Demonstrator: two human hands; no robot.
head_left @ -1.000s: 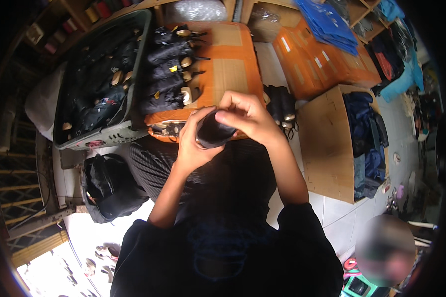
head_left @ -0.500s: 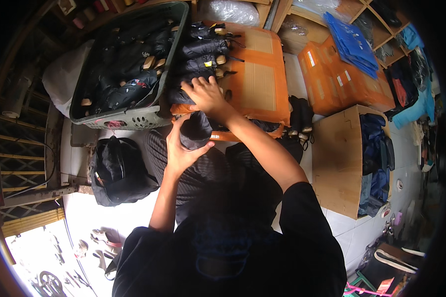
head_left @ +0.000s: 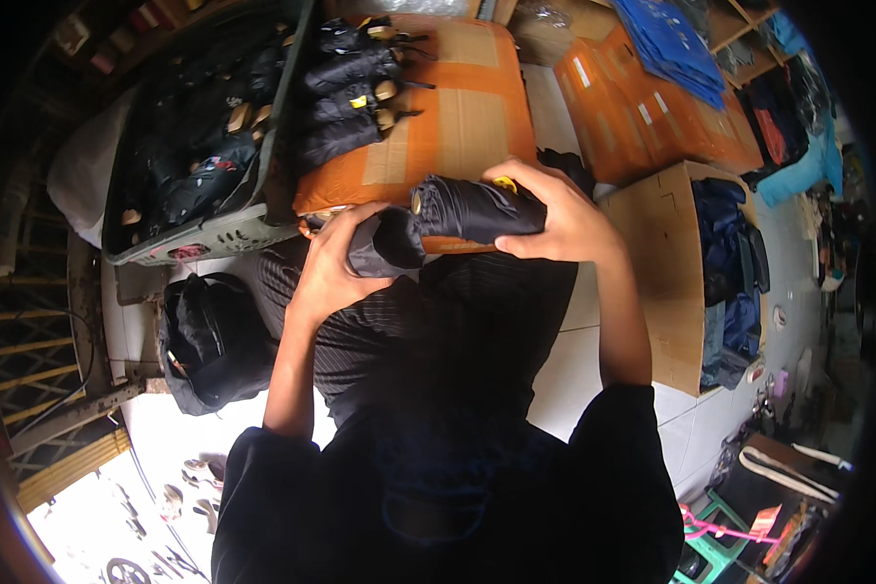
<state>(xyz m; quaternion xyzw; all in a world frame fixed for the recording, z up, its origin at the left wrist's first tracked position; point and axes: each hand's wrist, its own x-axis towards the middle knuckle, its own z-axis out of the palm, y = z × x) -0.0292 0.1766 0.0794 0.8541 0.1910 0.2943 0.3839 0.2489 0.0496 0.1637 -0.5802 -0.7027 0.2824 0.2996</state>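
Note:
My left hand (head_left: 323,273) is wrapped round a black fabric sleeve (head_left: 384,245), whose open mouth faces right. In my right hand (head_left: 572,219) is a folded black umbrella (head_left: 472,209) with a small yellow label near the fingers. The umbrella lies almost level, and its left end is close to the mouth of the sleeve; whether they touch I cannot tell. Both hands are above my lap, at the near edge of an orange-taped carton (head_left: 472,107). Several folded black umbrellas (head_left: 346,102) with light brown handles rest in a row on the carton's left side.
A dark green plastic basket (head_left: 200,238) full of black umbrellas stands at the left. A black bag (head_left: 214,341) sits on the floor below it. At the right are another orange-taped carton (head_left: 652,117) with blue packets (head_left: 672,44) on top and an open cardboard box (head_left: 652,277) of dark blue fabric items.
My right hand has picked up an umbrella from the row on the carton and brought it toward me and right. My left hand still holds the sleeve. The view has shifted a little.

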